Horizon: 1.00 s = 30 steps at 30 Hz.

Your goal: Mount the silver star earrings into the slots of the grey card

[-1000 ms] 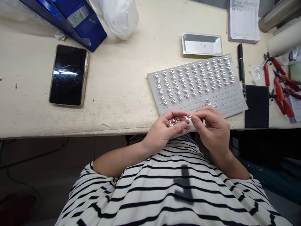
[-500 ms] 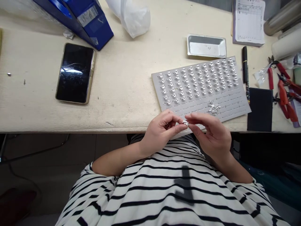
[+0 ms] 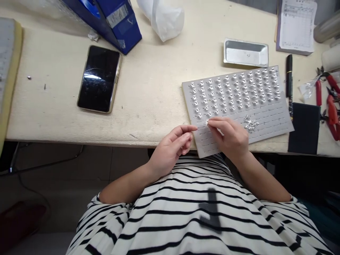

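A grey slotted display board (image 3: 268, 113) lies at the table's front edge, its upper rows filled with several small silver pieces (image 3: 233, 88). My right hand (image 3: 230, 136) rests over the board's lower left and pinches one small silver piece (image 3: 207, 122) at a slot. My left hand (image 3: 172, 147) hovers just left of the board, fingers curled around more small pieces that are mostly hidden. A loose heap of silver pieces (image 3: 251, 123) sits on the board to the right of my right hand.
A black phone (image 3: 99, 78) lies at left. A blue box (image 3: 111, 19) and white bag (image 3: 164, 17) stand at the back. A metal tray (image 3: 245, 52), black pen (image 3: 289, 76), black pad (image 3: 304, 127), red pliers (image 3: 329, 102) and a paper form (image 3: 296, 24) crowd the right.
My right hand took the silver piece from my left-hand fingers and carried it up to the board's lower left. My left hand dropped back slightly. The view shifted left.
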Each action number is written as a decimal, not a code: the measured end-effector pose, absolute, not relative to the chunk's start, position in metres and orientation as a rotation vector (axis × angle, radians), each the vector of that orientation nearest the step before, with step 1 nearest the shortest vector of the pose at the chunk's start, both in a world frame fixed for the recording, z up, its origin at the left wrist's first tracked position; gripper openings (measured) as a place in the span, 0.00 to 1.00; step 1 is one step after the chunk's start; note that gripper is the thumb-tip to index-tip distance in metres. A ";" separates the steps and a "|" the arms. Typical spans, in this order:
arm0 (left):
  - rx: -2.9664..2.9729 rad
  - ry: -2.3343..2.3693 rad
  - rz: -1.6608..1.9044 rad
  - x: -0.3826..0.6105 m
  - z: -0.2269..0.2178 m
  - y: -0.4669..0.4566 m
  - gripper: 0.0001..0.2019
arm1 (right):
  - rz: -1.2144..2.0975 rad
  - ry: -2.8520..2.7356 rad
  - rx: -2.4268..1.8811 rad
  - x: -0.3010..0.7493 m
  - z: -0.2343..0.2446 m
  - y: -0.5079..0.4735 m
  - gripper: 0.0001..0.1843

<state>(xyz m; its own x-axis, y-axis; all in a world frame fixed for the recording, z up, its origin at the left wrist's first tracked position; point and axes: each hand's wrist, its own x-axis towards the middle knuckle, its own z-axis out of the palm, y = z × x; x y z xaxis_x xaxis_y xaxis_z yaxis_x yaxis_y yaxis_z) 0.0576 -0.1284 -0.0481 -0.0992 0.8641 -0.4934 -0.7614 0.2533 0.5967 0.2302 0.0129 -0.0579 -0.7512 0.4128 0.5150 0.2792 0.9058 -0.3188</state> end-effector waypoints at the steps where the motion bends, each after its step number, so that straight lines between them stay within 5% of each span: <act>1: 0.052 0.904 1.366 0.056 -0.048 -0.129 0.10 | 0.265 -2.487 -0.504 0.227 -0.062 0.015 0.13; 13: -0.169 0.638 1.391 0.052 -0.046 -0.129 0.17 | 0.201 -2.631 -0.406 0.220 -0.064 0.018 0.09; 21: -0.205 0.622 1.391 0.064 -0.042 -0.121 0.15 | 0.449 -2.476 -0.465 0.223 -0.032 -0.009 0.20; 30: -0.140 0.732 1.324 0.076 -0.041 -0.114 0.13 | 0.671 -2.460 -0.458 0.223 -0.029 -0.023 0.07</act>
<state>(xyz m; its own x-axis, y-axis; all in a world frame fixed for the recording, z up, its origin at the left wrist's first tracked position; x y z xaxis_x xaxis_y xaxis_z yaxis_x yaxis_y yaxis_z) 0.0764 -0.1135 -0.0406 0.0596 0.8280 -0.5576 -0.9122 0.2720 0.3064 0.2228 -0.0233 -0.0290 -0.7939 0.4468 0.4124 0.1754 0.8177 -0.5482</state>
